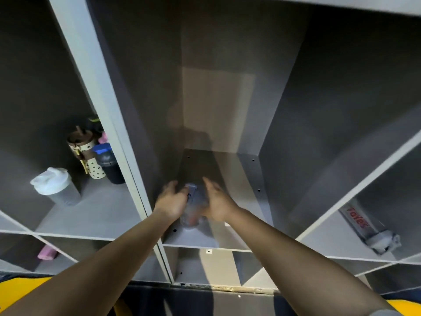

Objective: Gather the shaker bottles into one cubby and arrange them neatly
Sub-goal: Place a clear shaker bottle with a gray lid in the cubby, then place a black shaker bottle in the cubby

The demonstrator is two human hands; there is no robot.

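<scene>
Shaker bottle [193,206], clear with a grey lid, lies on its side on the floor of the middle cubby [227,169], lid pointing toward the back wall and base toward the front edge; it is motion-blurred, so finer detail cannot be made out. The left hand [170,201] is against its left side with the fingers curled loosely round the body near the lid, and the right hand [218,204] presses its right side with the fingers fairly straight and close together, pointing into the cubby. Between them the two hands cradle the bottle; whether it is lifted off the shelf or resting on it cannot be told

In the left cubby [91,210] stand more bottles: a shaker with a white lid [55,185] near the front, a polka-dot tumbler [87,159] behind it, a dark shaker with a blue cap [108,163] just beside the tumbler against the divider, and something pink and dark behind those, too hidden to name. In the right cubby [330,242] a clear shaker with red lettering [369,229] lies on its side, grey lid toward the front. A pink object [46,253] sits in the lower left compartment
</scene>
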